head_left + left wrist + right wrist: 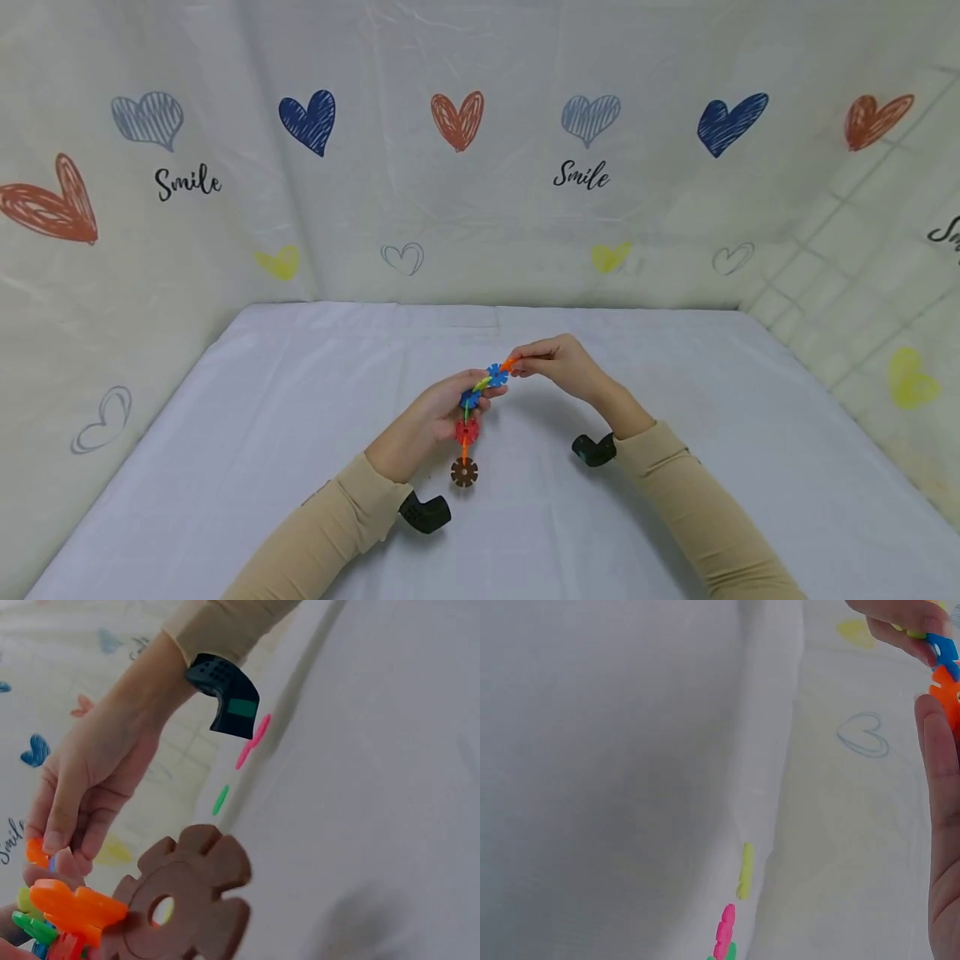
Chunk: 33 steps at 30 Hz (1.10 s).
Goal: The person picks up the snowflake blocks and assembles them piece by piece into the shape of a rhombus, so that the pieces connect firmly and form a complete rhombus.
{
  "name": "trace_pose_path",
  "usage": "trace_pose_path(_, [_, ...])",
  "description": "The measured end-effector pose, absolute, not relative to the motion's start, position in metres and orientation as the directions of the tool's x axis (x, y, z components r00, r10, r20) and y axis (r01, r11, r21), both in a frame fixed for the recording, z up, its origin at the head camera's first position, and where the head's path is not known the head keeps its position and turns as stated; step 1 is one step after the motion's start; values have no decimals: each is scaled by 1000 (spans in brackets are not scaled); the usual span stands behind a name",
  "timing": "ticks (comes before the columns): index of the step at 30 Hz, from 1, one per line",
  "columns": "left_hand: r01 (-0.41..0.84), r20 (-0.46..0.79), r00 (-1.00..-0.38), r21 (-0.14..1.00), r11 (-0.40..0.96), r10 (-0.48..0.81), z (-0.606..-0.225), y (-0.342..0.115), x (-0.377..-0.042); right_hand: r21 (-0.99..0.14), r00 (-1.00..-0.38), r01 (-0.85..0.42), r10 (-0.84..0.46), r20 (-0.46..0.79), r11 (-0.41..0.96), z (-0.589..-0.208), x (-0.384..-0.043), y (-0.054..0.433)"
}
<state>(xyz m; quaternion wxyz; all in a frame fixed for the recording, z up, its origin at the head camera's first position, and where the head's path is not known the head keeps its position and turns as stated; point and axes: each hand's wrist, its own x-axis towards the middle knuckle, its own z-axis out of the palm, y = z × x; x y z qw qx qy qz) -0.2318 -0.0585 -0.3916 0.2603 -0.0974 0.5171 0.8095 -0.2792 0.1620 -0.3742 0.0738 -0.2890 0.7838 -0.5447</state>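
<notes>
A chain of slotted plastic discs hangs from the two hands, bending downward at its left part. My left hand point(435, 408) grips it along the middle, around the dark blue disc point(470, 400), with the thumb and fingers on both sides. Below that hand hang a red disc point(467, 431), an edge-on orange disc point(465, 451) and, lowest, a brown disc point(464, 472) with a round centre hole. At the chain's upper end my right hand point(562, 367) pinches an orange disc point(946, 688), slotted against a lighter blue disc point(497, 375).
White cloth point(262, 450) covers the table, backed by a heart-printed curtain point(510, 208). Loose pink point(253, 742) and green point(220, 800) discs show edge-on in the left wrist view; a yellow disc point(745, 871) shows in the right wrist view. Each wrist carries a black device point(426, 512).
</notes>
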Motion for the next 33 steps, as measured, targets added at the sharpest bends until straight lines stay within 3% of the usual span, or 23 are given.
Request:
trace_pose_path(8, [-514,-412,-843,806,-293,346,-387,-58,-233,-881,-840,-393,-492,228,263,-371,-282,163])
trace_pose_path(17, [-575,-430,-797,754,-317,424,-386,-60,-231,-887,-881,-354,-423,210,296,-370,-285,167])
trace_pose_path(33, [-587,-443,-788,748,-308,427,-388,-67,-230,-901,-909,-333,-347,230,276,-377,-295,179])
